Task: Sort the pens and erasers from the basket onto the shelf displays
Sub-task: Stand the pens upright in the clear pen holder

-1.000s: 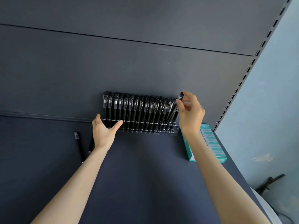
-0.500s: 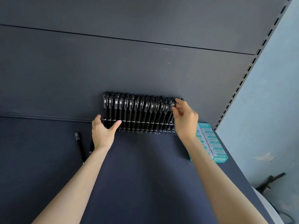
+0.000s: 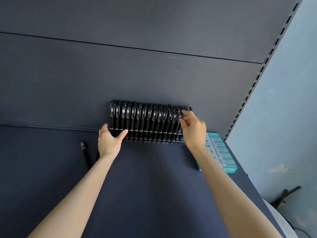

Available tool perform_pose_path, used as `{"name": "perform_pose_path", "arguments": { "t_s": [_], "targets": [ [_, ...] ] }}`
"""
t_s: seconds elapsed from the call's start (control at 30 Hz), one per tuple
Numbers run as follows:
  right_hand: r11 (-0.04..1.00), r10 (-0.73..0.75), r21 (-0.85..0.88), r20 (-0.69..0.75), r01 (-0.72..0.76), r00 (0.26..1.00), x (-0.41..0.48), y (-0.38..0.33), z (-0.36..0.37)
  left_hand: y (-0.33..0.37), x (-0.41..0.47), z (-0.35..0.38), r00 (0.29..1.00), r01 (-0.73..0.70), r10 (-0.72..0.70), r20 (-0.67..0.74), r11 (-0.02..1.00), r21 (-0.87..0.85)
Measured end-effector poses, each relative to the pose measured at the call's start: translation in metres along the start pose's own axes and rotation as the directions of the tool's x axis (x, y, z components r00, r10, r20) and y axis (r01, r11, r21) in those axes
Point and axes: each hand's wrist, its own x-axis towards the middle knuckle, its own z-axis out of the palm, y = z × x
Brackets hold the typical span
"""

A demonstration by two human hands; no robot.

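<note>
A clear pen rack [image 3: 147, 134] full of upright black pens [image 3: 144, 117] stands at the back of the dark shelf [image 3: 151, 186]. My left hand [image 3: 109, 141] rests against the rack's left front, thumb spread and fingers straight. My right hand [image 3: 193, 127] is at the rack's right end and pinches the top of the last black pen [image 3: 184, 111], which sits in the row. A teal box of erasers [image 3: 221, 153] lies to the right of the rack, partly behind my right forearm.
Two loose black pens [image 3: 85, 154] lie on the shelf left of my left wrist, one mostly hidden by it. The dark back panel [image 3: 137, 74] rises behind the rack. A slotted upright [image 3: 257, 78] marks the shelf's right edge, with a pale blue wall [image 3: 291, 117] beyond.
My right hand has lowered the tilted pen down into the right end of the rack, so it now stands level with the others. My left hand has stayed at the rack's left front.
</note>
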Motion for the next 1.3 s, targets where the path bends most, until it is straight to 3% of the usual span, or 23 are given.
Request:
{"name": "perform_pose_path", "arguments": {
  "t_s": [0.2,0.37,0.67,0.8,0.93,1.17,1.3],
  "targets": [
    [1.000,-0.018,-0.011,-0.013,0.018,1.000,-0.011,-0.004,-0.005,0.002,-0.005,-0.009,0.999,-0.006,0.006,0.045,1.000,-0.005],
    [0.995,-0.058,0.084,0.000,0.058,0.998,-0.033,-0.022,-0.003,-0.006,-0.018,-0.028,0.998,-0.064,0.063,0.007,0.996,0.060],
    [0.981,-0.104,0.185,0.280,0.053,0.954,-0.075,-0.090,0.054,-0.044,-0.016,-0.096,0.998,0.003,0.016,-0.053,0.942,0.336],
    [0.988,-0.066,0.154,0.381,0.007,0.922,-0.095,-0.119,0.098,-0.062,-0.004,-0.114,0.999,-0.022,0.006,0.041,0.912,0.410],
    [0.996,0.085,-0.029,0.453,-0.081,0.887,-0.107,-0.146,0.139,-0.071,0.012,-0.121,0.980,-0.141,0.048,0.194,0.853,0.502],
    [0.961,0.256,-0.205,0.402,-0.186,0.879,-0.119,-0.163,0.173,-0.078,0.047,-0.135,0.910,-0.253,0.052,0.410,0.855,0.452],
    [0.961,0.248,-0.210,0.363,-0.180,0.898,-0.127,-0.169,0.177,-0.091,0.056,-0.147,0.914,-0.292,0.124,0.385,0.861,0.416]
  ]
}}
